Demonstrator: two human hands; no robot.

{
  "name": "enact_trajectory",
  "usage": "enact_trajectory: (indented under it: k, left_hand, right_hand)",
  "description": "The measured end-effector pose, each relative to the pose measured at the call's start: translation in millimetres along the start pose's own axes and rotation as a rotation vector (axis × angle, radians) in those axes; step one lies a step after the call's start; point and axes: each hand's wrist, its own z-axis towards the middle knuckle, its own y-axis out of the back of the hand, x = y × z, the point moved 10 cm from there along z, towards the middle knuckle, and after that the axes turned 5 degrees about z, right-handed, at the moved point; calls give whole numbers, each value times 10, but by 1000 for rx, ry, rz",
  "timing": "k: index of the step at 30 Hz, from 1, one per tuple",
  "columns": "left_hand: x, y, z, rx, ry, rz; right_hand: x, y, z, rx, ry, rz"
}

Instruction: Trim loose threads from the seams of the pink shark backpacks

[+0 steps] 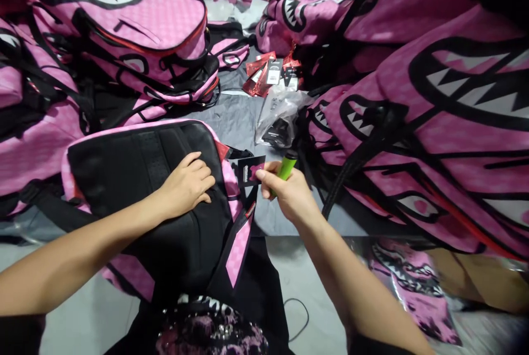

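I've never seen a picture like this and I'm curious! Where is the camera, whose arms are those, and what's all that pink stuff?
There's no robot here, just a person with bare hands. The camera sits on their head and looks forward and down, so you see roughly what they'd see.

The left hand rests on the black back of a pink backpack. The right hand pinches a small dark card and also holds a green stick with a black end.

On the grey table lie a clear plastic bag and a bunch of red and black tags. Around them are more pink bags with toothy mouths drawn on.
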Motion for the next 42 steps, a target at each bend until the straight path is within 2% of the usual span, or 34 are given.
enact_trajectory:
  k: [2, 4, 7, 11, 13, 15, 19, 21, 23, 26, 28, 31, 33, 35, 37, 39, 42]
  left_hand:
    - [-36, 39, -20, -12, 3, 24]
    - [-72, 73, -39, -18, 0, 43]
    - [-100, 106, -67, -22, -5, 54]
    - [-80, 116, -94, -33, -4, 32]
    - [-71, 126, -100, -47, -2, -14]
    - [-46, 209, -114, -125, 37, -122]
    - [-20, 471, -227, -390, 125, -479]
    - [-76, 567, -305, -477, 116, -542]
    - [-133, 641, -386, -535, 104, -492]
    - [-122, 646, -444, -538, 94, -405]
    - [28, 526, -397, -436, 161, -312]
    - [370, 251, -250, -178, 267, -68]
    - [520, 118, -149, -37, 230, 28]
    - [552, 92, -86, 17, 135, 47]
    - [498, 191, -91, -40, 44, 65]
    - [399, 351, -169, -172, -21, 94]
    - [315, 512, -339, -336, -38, 104]
  right_hand:
    - [-7, -188, -103, 36, -16, 53]
    - [48, -265, -176, 4, 68, 6]
    - [238, -312, -323, -37, 316, -117]
    - [578, -420, -635, -7, 741, -352]
    - [668, -469, -756, 2, 879, -455]
    - [697, -495, -806, 0, 927, -517]
    - [732, -574, -893, 34, 967, -544]
    - [739, -641, -951, 93, 972, -540]
    - [720, -711, -989, 165, 961, -562]
    - [668, -716, -913, 193, 897, -617]
    - [635, -593, -724, 97, 797, -607]
    - [536, -398, -371, -53, 597, -533]
    - [450, -394, -187, -64, 496, -518]
    - [372, -424, -70, -68, 417, -518]
    - [278, -443, -4, -93, 316, -481]
    - [213, -533, 18, -76, 244, -417]
    - [258, -855, 4, 65, 266, -414]
